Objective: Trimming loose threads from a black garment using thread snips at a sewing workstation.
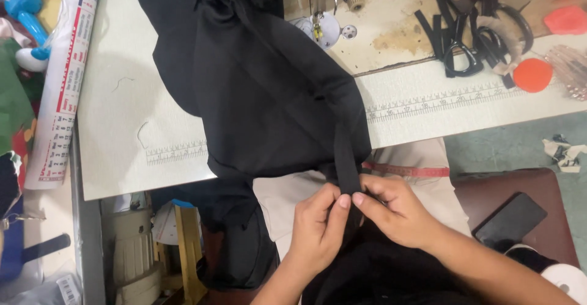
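Pinching one black fabric strip (pixel 348 170): left hand (pixel 315 228) and right hand (pixel 394 210), fingertips meeting

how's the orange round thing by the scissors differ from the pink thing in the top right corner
The orange disc is a full, flat circle; the pink piece is irregular and lumpier. The orange disc lies on the white table beside the printed ruler marks, while the pink piece sits further back at the frame edge, partly cut off. The orange disc touches the black scissors pile; the pink piece lies apart. Both are small and brightly coloured.
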